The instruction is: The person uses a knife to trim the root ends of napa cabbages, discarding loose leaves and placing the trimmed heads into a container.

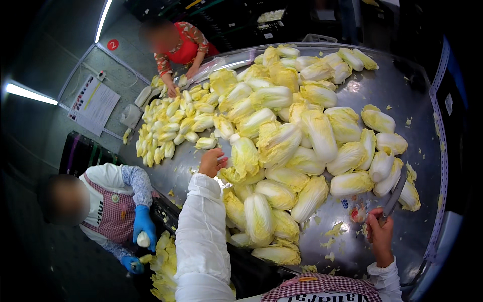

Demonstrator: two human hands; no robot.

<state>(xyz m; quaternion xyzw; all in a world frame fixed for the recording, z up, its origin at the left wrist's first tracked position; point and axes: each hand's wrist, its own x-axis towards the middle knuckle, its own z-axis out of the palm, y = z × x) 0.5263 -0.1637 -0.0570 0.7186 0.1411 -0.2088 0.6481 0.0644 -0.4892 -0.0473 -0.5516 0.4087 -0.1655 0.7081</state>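
My left hand reaches over the metal table, palm toward the pile, its fingers spread and holding nothing. Just right of its fingertips lies a napa cabbage with loose yellow leaves; whether they touch I cannot tell. A knife is gripped in my right hand, low over the right part of the table, its dark blade pointing away from me. Beside the blade lies a pale cabbage at the right end of the heap. Many more whole cabbages are piled between my two hands.
Small trimmed cabbage hearts are heaped at the far left of the metal table. A person in red works behind them. Another person in blue gloves stands at left, holding a white piece near loose leaves. Dark crates stand behind.
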